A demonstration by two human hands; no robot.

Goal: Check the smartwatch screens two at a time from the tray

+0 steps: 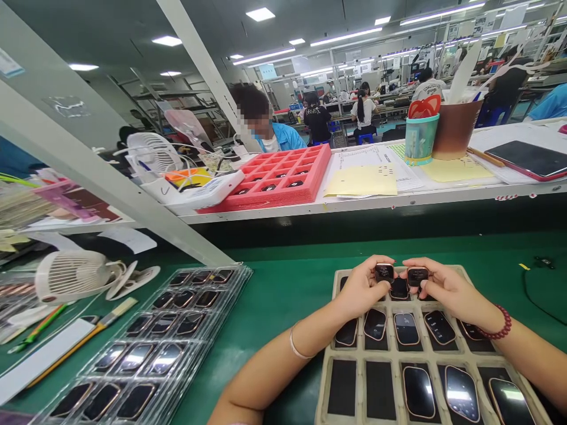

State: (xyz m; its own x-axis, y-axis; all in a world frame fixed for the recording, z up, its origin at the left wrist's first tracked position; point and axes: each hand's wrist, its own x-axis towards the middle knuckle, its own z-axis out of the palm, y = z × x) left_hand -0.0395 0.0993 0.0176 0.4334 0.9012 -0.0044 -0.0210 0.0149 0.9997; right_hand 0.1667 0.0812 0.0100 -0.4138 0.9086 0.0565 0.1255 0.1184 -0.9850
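My left hand [370, 282] pinches a smartwatch body [384, 273] with a gold rim and lit text on its dark face. Beside it, my right hand [438, 283] grips a second smartwatch body [417, 276], its screen also lit. Both are held above the far row of a beige compartment tray [361, 369]. Between them a dark watch body [399, 288] lies in the tray. Several more watch bodies rest in the nearer rows, among them one [406, 328] in the middle row. Two compartments at the near left hold none.
Stacked clear plastic trays [208, 330] with several watch bodies stand at left. Beyond them lie a white fan [73, 274], a brush [117, 313] and a white strip [48, 357]. A shelf ahead bears a red foam tray [266, 199], cups [420, 139] and a tablet [531, 158]. A person sits behind.
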